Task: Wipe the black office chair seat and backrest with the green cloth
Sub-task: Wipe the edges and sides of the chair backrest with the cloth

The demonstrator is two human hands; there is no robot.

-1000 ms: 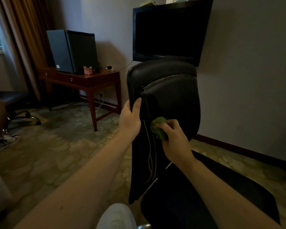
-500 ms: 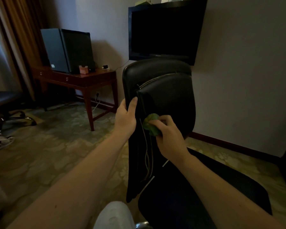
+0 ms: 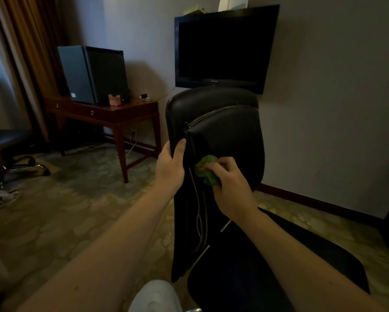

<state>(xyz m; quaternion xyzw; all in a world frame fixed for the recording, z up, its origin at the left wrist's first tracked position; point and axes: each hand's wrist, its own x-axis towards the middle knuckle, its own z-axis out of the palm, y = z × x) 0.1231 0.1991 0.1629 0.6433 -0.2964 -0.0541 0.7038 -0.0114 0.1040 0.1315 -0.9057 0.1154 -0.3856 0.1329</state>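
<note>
The right hand (image 3: 230, 188) presses a bunched green cloth (image 3: 205, 170) against the front of the black chair's backrest (image 3: 229, 136), near its left edge. Its fingers curl round the cloth, which bulges out past the fingertips toward the left and sits between them and the leather. The left hand (image 3: 169, 168) grips the left edge of the backrest, thumb lying flat on the front face, the other fingers wrapped behind and hidden. The 2 hands are near each other, not touching. Below them lies the chair's seat (image 3: 267, 278). Behind the chair a dark television (image 3: 225, 48) hangs on the wall, and a wooden desk (image 3: 112, 111) stands to the left.
</note>
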